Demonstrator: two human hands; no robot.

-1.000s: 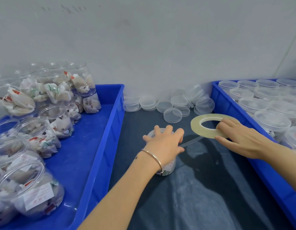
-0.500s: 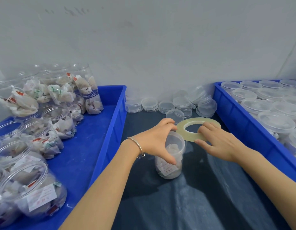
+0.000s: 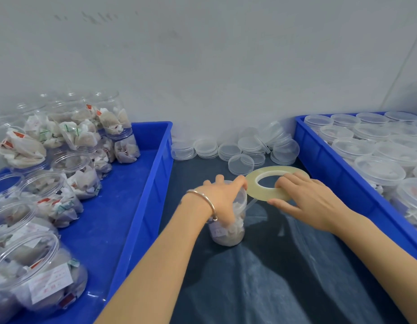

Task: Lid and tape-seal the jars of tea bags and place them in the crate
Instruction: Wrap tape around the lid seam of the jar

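A clear lidded jar of tea bags [image 3: 228,230] stands upright on the dark cloth in the middle. My left hand [image 3: 222,197] grips its lid and upper wall from the left. My right hand [image 3: 308,202] holds a flat yellowish tape roll [image 3: 252,181] just right of the jar, fingers through its hole and thumb under its rim. A thin strip of tape [image 3: 250,203] runs from the roll to the jar's upper side.
A blue crate [image 3: 144,206] on the left holds several open jars of tea bags [image 3: 74,174]. Another blue crate [image 3: 338,174] on the right holds several lidded jars [image 3: 378,169]. Loose clear lids [image 3: 240,150] are stacked along the wall behind.
My left hand went from pressing the lid to gripping the jar's side and top. The tape roll came in from the right to the jar, and a strip now joins them.
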